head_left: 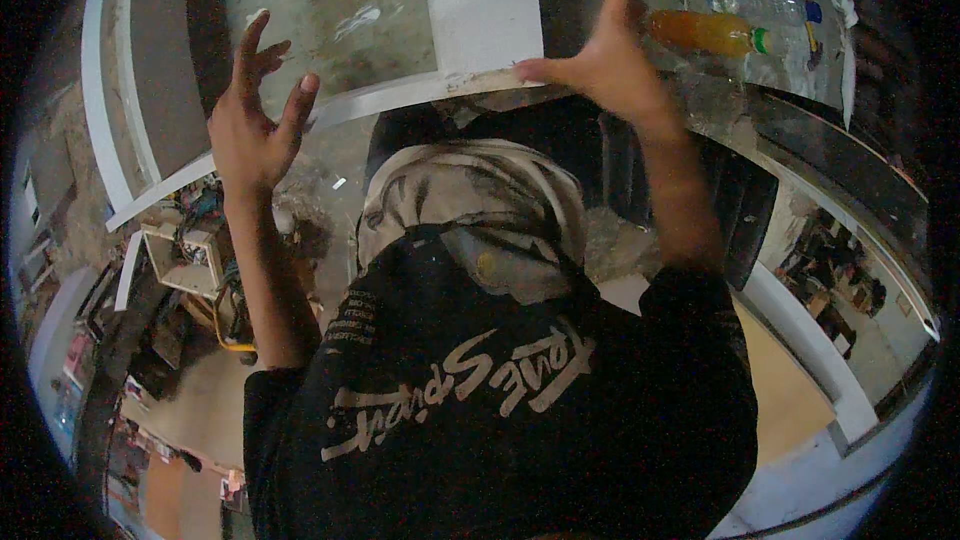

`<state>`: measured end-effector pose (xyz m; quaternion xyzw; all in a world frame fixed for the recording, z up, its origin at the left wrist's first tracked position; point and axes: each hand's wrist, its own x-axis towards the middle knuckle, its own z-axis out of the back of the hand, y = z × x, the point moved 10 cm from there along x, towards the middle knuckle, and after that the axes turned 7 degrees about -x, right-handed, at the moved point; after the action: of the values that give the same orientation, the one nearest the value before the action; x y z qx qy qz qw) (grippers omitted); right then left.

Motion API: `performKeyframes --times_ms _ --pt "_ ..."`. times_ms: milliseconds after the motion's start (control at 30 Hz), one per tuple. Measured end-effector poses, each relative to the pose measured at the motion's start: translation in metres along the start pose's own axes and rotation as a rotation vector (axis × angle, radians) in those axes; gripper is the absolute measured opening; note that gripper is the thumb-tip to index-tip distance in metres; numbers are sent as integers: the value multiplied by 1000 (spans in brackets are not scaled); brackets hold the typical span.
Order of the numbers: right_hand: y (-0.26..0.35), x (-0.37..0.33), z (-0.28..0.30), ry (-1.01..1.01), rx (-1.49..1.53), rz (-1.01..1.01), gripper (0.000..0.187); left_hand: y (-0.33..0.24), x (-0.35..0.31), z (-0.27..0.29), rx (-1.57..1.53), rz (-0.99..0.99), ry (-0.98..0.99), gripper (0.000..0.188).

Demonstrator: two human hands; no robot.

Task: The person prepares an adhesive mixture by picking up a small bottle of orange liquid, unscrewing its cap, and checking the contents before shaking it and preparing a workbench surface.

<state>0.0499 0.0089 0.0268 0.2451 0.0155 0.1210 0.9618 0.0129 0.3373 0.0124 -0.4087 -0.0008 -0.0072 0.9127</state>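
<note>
My left hand (252, 135) is raised over the left side of the worktable, thumb and fingers spread, with nothing in it. My right hand (612, 65) reaches over the table's near edge with its fingers stretched away from me. Its thumb lies at the near end of a white board (482, 0), seeming to touch it. This board runs away from me across the stained, greenish tabletop (345, 35). A pale strip (375, 100) borders the near side. To the left of my left hand is a grey-brown panel (165, 60) with white edging.
Right of my right hand lies a bottle of orange liquid (700, 32) with a green cap. Beside it is a clear bottle (755, 0) with a blue cap. A pale open box (185, 255) with clutter stands low on the left.
</note>
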Motion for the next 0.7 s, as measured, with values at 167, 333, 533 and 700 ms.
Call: performKeyframes --times_ms 167,333,533,700 --pt "39 5 -30 95 -3 -43 144 0 1 -7 22 -3 58 76" --pt "25 1 -30 76 96 -22 143 5 -2 -5 24 -23 26 80" --pt "53 4 -27 33 65 -38 139 -9 2 -7 118 -68 41 79" --pt "36 -5 -21 -15 -1 -23 140 -2 -1 -3 74 -67 20 78"
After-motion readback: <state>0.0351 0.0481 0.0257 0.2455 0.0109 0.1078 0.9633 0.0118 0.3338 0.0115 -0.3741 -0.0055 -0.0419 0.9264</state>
